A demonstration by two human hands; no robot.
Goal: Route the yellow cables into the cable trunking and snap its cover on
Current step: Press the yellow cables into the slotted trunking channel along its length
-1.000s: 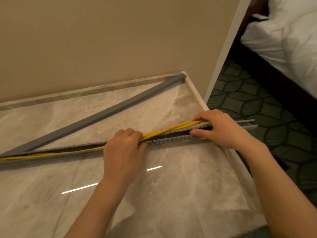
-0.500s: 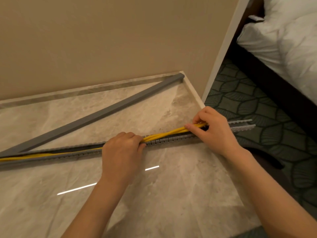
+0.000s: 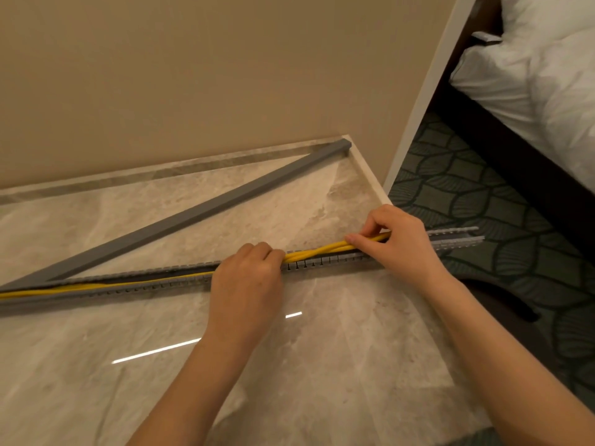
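A long grey slotted cable trunking [image 3: 325,261] lies across the marble top, its right end sticking out past the edge. The yellow cables [image 3: 318,251] lie inside the channel on the left and rise above it between my hands. My left hand [image 3: 248,288] rests on the trunking's middle, fingers closed over the cables. My right hand [image 3: 402,243] pinches the cables between thumb and fingers above the channel near the marble's right edge. The grey cover [image 3: 193,220] lies loose, running diagonally from the back right corner to the left end of the trunking.
A beige wall [image 3: 209,75] stands behind the marble top [image 3: 322,365]. Its right edge drops to patterned dark carpet [image 3: 467,194]. A bed with white linen [image 3: 541,75] stands at the far right, and a dark curved object [image 3: 502,297] lies on the floor under my right forearm.
My right hand went from lying flat over the trunking to pinching the yellow cables and lifting them slightly. The left hand stayed in place on the channel.
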